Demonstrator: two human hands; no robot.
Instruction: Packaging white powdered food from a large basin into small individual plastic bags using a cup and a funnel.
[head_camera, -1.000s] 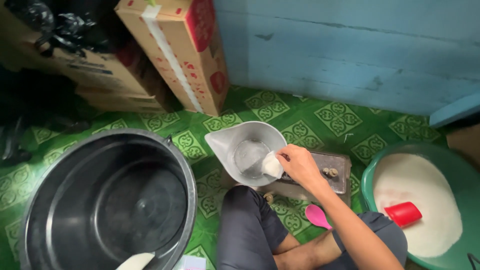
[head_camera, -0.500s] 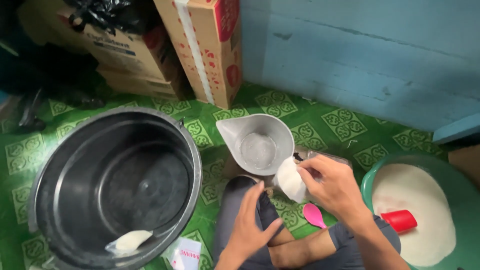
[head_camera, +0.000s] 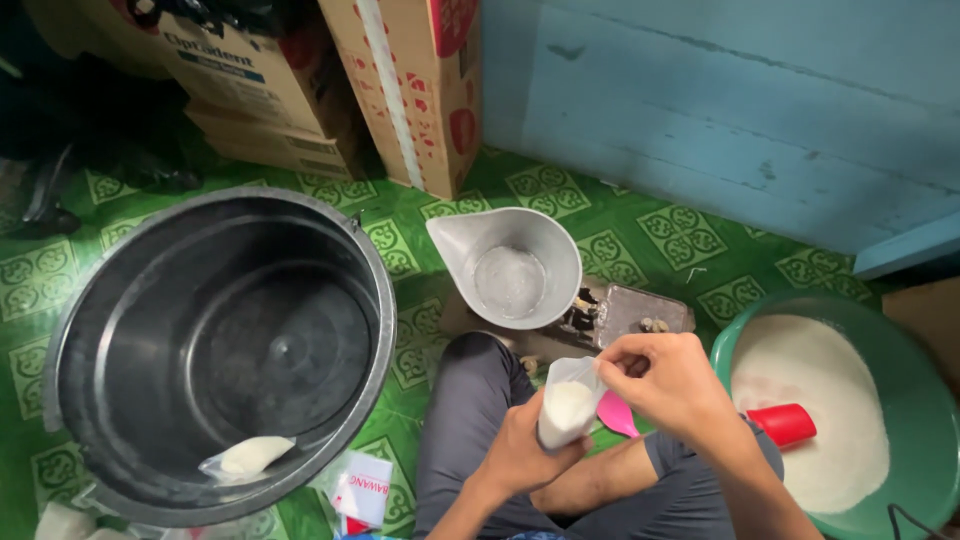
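I sit cross-legged on the floor with a small clear plastic bag half full of white grains held upright over my lap. My left hand grips the bag's lower part from the left. My right hand pinches its open top edge. Just beyond the bag stands a grey metal scoop pan with a spout, resting on a small weighing scale. A thin layer of white grains lies in the pan's bottom.
A big black tub at the left holds one filled clear bag. A green basin of white grains with a red cup is at the right. A pink spoon, cardboard boxes and a blue wall surround me.
The bag went from the scoop pan down to my lap and now stands upright. My left hand came up and took its lower part; my right hand shifted to its top.
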